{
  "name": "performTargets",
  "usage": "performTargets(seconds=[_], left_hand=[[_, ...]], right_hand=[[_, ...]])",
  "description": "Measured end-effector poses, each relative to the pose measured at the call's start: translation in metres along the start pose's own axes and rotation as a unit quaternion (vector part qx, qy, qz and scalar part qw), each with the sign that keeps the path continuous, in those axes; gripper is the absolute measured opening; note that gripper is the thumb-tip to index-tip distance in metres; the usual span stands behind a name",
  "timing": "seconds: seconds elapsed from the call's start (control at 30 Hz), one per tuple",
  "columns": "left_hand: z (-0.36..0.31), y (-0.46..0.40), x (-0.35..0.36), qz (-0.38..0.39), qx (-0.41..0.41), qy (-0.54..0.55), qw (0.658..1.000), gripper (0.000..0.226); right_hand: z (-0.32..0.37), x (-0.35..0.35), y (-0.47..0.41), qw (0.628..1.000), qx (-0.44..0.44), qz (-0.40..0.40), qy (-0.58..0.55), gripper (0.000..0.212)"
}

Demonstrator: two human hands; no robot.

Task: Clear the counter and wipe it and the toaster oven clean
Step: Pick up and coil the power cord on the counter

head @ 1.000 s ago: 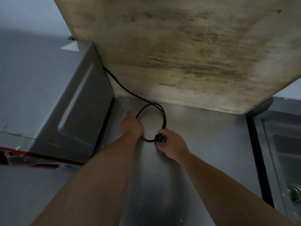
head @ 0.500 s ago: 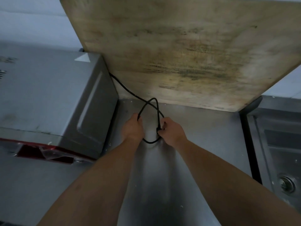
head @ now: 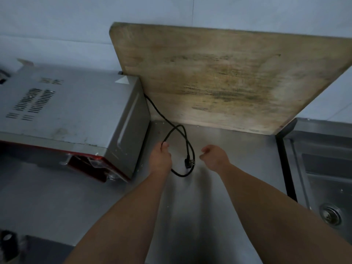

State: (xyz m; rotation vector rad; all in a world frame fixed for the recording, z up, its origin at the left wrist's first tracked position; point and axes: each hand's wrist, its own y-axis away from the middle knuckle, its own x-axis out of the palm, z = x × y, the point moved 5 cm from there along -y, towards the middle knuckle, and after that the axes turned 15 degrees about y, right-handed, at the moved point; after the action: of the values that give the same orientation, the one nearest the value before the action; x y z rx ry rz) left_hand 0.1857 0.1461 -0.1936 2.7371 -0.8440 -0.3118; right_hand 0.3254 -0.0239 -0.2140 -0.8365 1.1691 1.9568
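The left hand (head: 159, 157) has its fingers curled round the black power cord (head: 187, 143), gripping it near the top of a loop — the cord passes under the fingertips and comes out again below the wrist. The right hand (head: 214, 157) hovers just beside the loop with its fingers loosely curled and nothing in them; it touches neither the cord nor the plug (head: 189, 163). The plug lies on the steel between the two hands, nearer the left one, at the low end of the loop.

From the left hand the cord climbs back and to the left, running up behind the rear corner of the toaster oven (head: 76, 113). The oven stands on the left part of the counter (head: 238, 168), silver on top and sides with vent slots in its lid and a red front edge turned toward the person.

Behind the hands a large, stained wooden cutting board (head: 219, 79) stands on its edge on the counter and leans against the pale wall — its left edge sits just beside the oven's back corner. To the right of the counter lies a steel sink (head: 323, 168) with a round drain (head: 330, 215).
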Motion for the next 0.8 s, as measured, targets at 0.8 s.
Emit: performTargets(seconds=[0.8], left_hand=[[-0.034, 0.035, -0.004, 0.01, 0.012, -0.008, 1.0, 0.033]], right_hand=[[0.029, -0.06, 0.055, 0.945, 0.018, 0.055, -0.323, 0.007]])
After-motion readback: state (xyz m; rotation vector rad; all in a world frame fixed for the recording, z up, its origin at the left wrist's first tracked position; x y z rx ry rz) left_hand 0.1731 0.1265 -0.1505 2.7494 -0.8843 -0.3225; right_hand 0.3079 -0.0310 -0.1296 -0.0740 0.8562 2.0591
